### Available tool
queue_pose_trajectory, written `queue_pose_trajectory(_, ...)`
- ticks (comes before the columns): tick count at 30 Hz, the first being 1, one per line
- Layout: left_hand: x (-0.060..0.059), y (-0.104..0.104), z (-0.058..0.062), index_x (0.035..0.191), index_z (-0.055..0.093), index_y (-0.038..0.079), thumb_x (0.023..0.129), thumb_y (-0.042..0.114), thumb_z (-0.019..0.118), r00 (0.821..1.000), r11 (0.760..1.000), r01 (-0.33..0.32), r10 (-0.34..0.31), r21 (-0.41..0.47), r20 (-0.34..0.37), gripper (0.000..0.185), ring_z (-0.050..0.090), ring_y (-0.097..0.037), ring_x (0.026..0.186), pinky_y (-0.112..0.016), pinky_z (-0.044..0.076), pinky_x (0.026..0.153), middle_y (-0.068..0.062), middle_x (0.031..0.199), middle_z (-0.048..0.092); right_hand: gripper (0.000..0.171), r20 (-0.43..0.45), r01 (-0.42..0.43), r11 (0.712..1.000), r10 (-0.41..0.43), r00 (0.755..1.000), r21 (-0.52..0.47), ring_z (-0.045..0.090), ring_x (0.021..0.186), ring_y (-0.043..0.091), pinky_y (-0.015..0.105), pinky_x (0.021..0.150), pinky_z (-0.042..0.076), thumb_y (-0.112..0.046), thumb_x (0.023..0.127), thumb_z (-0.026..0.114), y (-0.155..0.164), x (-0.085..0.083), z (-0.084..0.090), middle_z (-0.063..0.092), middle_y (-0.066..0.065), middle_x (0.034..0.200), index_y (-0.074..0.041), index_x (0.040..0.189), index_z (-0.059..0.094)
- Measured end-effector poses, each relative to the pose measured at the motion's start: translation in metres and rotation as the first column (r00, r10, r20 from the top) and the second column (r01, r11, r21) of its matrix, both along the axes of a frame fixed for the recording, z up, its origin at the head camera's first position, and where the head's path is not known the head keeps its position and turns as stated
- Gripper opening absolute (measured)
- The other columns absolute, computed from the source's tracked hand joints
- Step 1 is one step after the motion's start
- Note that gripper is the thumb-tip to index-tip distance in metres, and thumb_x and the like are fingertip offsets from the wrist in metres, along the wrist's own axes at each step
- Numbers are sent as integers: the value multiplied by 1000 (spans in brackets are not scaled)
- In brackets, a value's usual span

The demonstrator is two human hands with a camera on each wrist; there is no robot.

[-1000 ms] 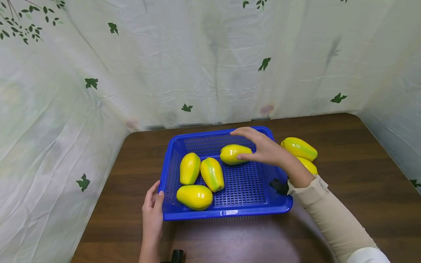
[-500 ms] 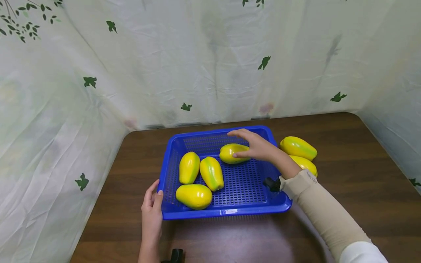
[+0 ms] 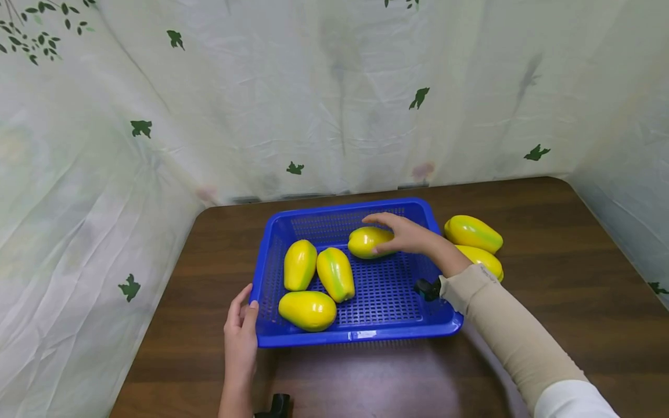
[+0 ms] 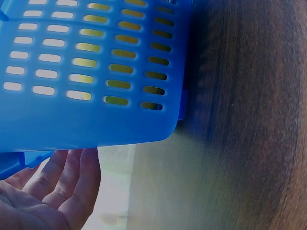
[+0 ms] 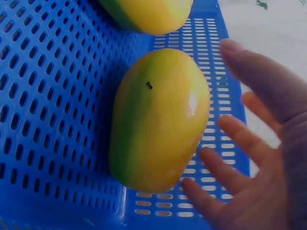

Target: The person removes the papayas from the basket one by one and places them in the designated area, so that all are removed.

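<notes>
A blue perforated plastic basket (image 3: 384,335) sits on the table, tilted slightly in the head view. My left hand (image 3: 241,329) grips its left rim, the thumb over the edge; in the left wrist view the fingers (image 4: 89,172) reach up against the rim from outside. Inside lies a glossy yellow papaya (image 3: 362,242) with a green streak, toward the back right. Around its right end my right hand (image 3: 410,236) hovers with fingers spread. The right wrist view shows that papaya (image 5: 160,120) with the fingertips close beside it, not wrapped round it.
Three other papayas lie in the basket's left half, one (image 3: 307,311) at the front, another (image 3: 335,275) toward the middle and one (image 3: 300,265) behind. Two papayas (image 3: 473,233) rest on the brown wooden table (image 3: 554,261) right of the basket. A pale printed curtain (image 3: 334,104) stands behind.
My right hand has shifted a little to the left over the papaya at the back right. The left hand stays at the basket's rim, and the papayas keep their places.
</notes>
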State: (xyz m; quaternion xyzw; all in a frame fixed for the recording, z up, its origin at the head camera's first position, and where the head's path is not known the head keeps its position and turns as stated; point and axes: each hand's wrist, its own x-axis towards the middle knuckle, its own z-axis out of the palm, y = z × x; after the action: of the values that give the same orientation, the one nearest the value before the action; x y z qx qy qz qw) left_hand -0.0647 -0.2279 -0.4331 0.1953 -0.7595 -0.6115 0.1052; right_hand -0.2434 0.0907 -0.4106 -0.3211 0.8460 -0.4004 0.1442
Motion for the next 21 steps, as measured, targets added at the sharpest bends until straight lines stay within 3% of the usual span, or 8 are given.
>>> queue_pose_trajectory(5,0,1,0,131,44,23,96,26,41,1000,1000,-5,5,-2,14,35,48,-18,75,-21,42,59,-14,96,51,65,-2,-18,997,18,1000,70,33,124,27,43,99,26,-22,76,73,2,-4,-6,40,10,134,-9,132,42)
queue_pose_trajectory(21,-1,1,-1,130,45,21,96,25,42,1000,1000,-11,11,-2,-3,35,49,-18,75,-21,44,60,-14,96,52,63,11,-58,988,57,998,143,35,119,31,47,96,28,-15,78,71,0,-7,-9,38,16,131,-8,133,41)
